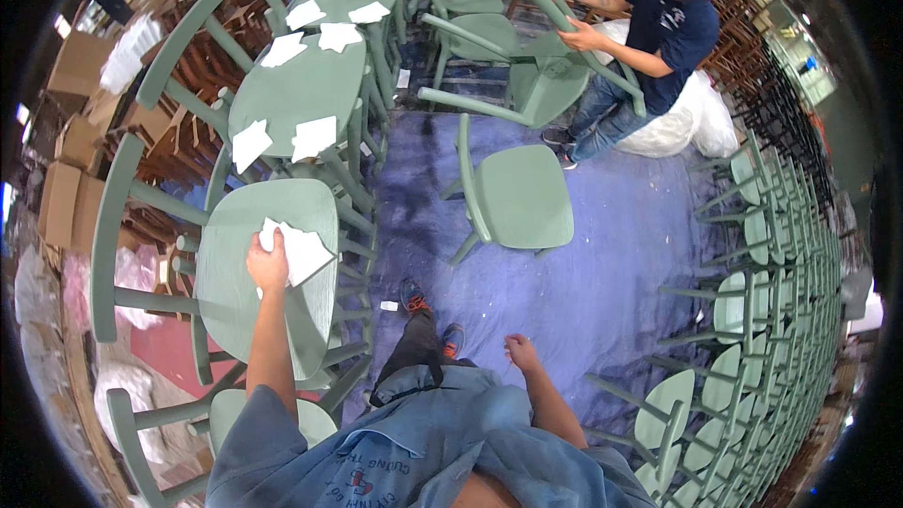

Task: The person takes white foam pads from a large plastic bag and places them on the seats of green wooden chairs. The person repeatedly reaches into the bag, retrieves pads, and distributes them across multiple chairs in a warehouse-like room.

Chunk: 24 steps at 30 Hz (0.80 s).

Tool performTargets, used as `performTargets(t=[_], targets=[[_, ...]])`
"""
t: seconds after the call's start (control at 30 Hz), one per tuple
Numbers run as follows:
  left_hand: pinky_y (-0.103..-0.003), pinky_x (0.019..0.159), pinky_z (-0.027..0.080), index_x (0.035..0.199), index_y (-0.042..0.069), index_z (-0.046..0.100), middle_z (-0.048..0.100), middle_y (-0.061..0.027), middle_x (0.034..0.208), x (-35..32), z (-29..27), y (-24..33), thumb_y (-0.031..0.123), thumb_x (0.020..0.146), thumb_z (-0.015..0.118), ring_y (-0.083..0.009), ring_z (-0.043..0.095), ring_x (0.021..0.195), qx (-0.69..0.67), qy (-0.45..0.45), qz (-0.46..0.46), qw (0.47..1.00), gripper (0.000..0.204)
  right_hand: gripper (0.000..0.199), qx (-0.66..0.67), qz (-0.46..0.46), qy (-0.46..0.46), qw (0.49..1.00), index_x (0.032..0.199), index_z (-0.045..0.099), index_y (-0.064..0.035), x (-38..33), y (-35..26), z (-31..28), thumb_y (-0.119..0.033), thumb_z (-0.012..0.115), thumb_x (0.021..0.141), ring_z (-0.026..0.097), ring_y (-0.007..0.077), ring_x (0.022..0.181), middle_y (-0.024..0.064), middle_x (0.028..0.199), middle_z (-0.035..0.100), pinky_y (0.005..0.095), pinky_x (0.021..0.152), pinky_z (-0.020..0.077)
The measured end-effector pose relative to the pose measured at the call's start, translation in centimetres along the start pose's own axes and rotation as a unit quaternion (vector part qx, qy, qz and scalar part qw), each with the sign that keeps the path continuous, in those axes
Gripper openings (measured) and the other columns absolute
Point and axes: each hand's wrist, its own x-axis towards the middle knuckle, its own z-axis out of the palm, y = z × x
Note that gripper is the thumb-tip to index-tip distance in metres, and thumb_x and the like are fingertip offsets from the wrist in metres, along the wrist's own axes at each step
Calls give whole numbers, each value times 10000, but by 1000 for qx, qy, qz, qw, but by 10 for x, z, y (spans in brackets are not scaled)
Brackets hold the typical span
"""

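My left hand (268, 263) grips a small stack of white sheets (303, 254) over the seat of a pale green wooden chair (230, 235). The sheets are thin and angular; whether paper or foam, I cannot tell. My right hand (519, 352) hangs in front of my body, its fingers curled with nothing visible in them. Farther along the row, a second green chair (292, 89) carries several more white pieces near its seat edges. A lone green chair (522, 196) stands on the blue floor sheet ahead of me.
A co-worker (658, 28) at the back right holds a tilted green chair (555, 75). White plastic wrapping (682, 118) lies behind them. Stacked green chairs (752, 320) line the right side. Cardboard boxes (71, 188) stand at the far left. Blue sheeting (621, 254) covers the floor.
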Motion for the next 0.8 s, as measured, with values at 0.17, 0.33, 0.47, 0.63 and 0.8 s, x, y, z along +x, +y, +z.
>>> performTargets(t=[0.17,0.33,0.47,0.63,0.8], targets=[[-487,796,559,1087,-55,696,754,-265,942,1,1,3,417,931,755,-439,742,889,-49,-27,-9,998,501,325,-128,-125,14,984,1224,708,-72,65,-62,44,-318,645,1021,652,176,740,66,946,719,341,663,540],[-486,771,554,1048,-59,687,747,-259,912,-2,-3,9,377,948,750,-442,732,849,-71,-18,-17,997,452,306,-163,-197,-48,965,1182,730,-63,80,-108,74,-305,655,1010,670,179,787,81,913,736,360,708,548],[-495,813,545,1090,-67,690,734,-270,935,0,-3,7,381,957,743,-459,715,884,-48,-43,-18,998,470,311,-246,-179,-35,952,1164,742,-64,74,-141,63,-314,653,1001,692,203,836,106,934,751,371,755,564],[-507,952,490,1119,-98,648,673,-314,1149,1,5,-6,380,969,730,-484,647,1076,-2,-1,6,1000,508,414,-230,-110,15,967,1162,764,-92,72,-150,27,-424,630,954,713,402,1122,218,1162,760,471,996,550],[-489,852,518,1066,-78,650,707,-267,1017,2,12,-16,340,957,748,-428,679,927,-84,-39,-17,996,443,449,-263,-80,77,958,1134,768,-72,66,-125,-9,-451,617,947,725,398,1050,213,1104,771,500,931,562]])
